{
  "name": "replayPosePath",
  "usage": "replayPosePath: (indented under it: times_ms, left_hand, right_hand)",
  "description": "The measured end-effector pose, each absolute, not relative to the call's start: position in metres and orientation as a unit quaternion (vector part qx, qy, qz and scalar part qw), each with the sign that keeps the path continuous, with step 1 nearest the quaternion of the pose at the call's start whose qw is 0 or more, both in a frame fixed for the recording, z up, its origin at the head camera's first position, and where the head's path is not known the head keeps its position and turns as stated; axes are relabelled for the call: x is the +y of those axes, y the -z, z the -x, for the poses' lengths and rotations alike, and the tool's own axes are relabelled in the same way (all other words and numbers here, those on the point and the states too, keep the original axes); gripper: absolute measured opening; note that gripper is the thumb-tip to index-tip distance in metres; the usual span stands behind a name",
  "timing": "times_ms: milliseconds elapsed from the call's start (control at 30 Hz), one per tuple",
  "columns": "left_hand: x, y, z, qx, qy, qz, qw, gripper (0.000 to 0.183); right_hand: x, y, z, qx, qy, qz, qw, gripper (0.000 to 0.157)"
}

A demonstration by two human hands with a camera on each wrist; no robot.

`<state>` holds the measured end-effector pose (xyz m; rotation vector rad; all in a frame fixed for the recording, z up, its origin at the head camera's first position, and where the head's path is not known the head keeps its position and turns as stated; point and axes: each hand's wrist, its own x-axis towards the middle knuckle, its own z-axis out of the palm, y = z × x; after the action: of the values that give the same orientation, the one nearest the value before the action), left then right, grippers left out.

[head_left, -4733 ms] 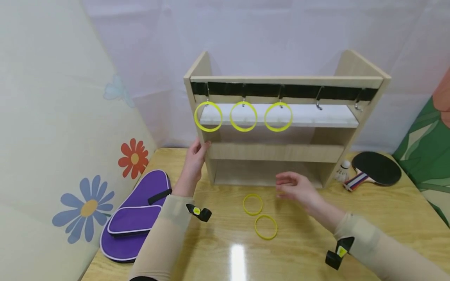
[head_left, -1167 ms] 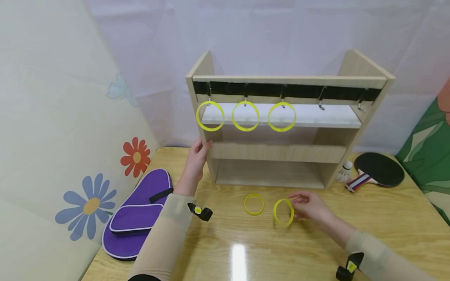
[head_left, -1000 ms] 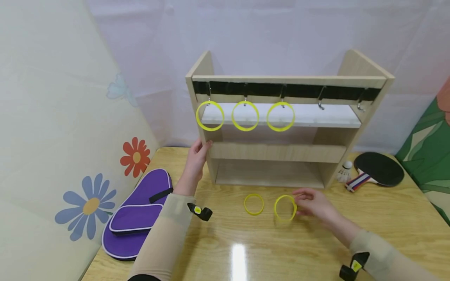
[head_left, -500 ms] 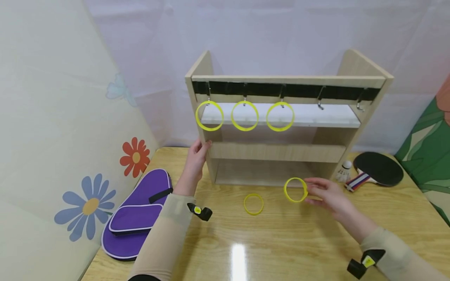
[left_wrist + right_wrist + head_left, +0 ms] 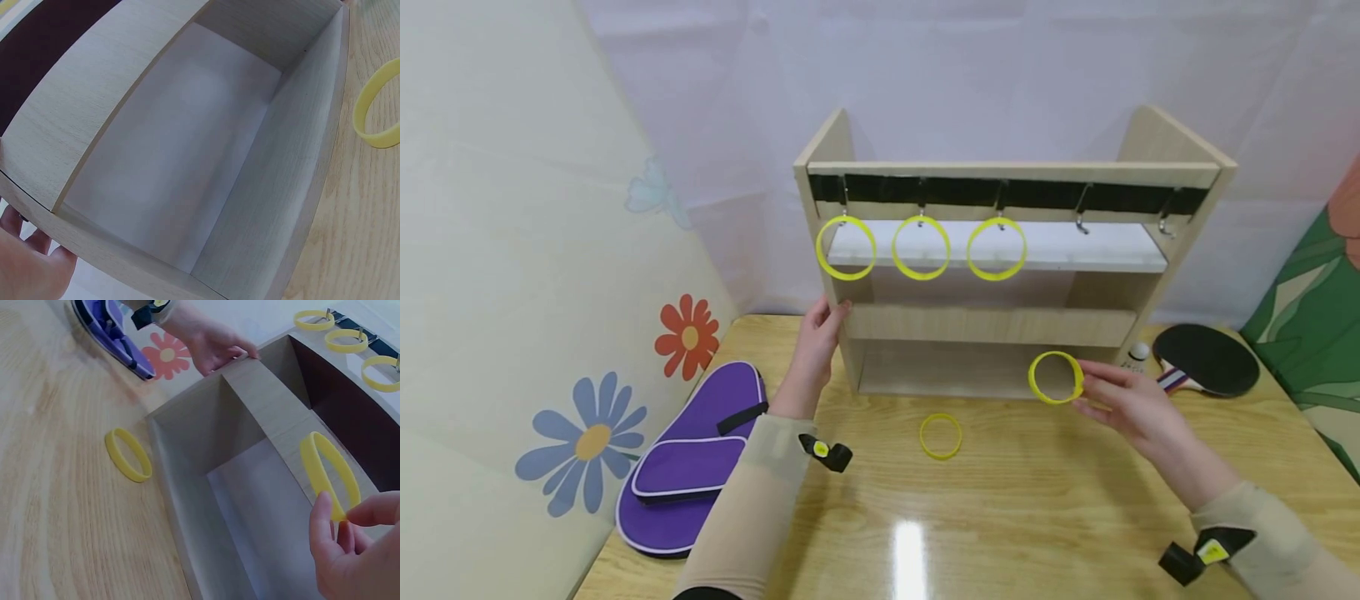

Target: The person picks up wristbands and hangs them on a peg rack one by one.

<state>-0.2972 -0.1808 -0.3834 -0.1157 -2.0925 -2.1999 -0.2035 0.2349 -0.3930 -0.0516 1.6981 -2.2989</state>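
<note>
My right hand (image 5: pixel 1138 408) pinches a yellow ring (image 5: pixel 1036 392) between thumb and fingers, raised in front of the shelf's lower right. The right wrist view shows the thumb and a finger on the lower edge of the held ring (image 5: pixel 310 465). My left hand (image 5: pixel 815 346) grips the left side panel of the wooden shelf (image 5: pixel 992 325), thumb at the front edge; its other fingers are partly hidden. Three yellow rings hang on the left hooks, one being the ring (image 5: pixel 969 250) on the middle hook. The two right hooks, such as the far-right hook (image 5: pixel 1164 223), are bare. Another yellow ring (image 5: pixel 922 446) lies flat on the table.
A purple paddle case (image 5: pixel 700 475) lies on the table (image 5: pixel 880 517) at the left. On the right, a black table tennis paddle (image 5: pixel 1206 358) lies beside a shuttlecock (image 5: pixel 1138 353), which my right hand partly covers. A pale cloth backdrop (image 5: pixel 985 75) stands behind the shelf.
My right hand has picked up one of the two rings from the table and carried it up and to the right. My left hand stays on the shelf side.
</note>
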Motion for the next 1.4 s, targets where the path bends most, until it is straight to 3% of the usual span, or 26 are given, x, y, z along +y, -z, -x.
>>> replayPosePath:
  times_ms: [467, 1400]
  left_hand:
    - [-0.181, 0.383, 0.297, -0.688, 0.723, 0.042, 0.049, 0.049]
    - [-0.182, 0.385, 0.3, -0.692, 0.72, 0.033, 0.046, 0.051]
  right_hand:
    - [0.246, 0.38, 0.202, 0.507, 0.852, 0.056, 0.113, 0.037]
    - [0.235, 0.298, 0.209, 0.474, 0.869, 0.119, 0.081, 0.028]
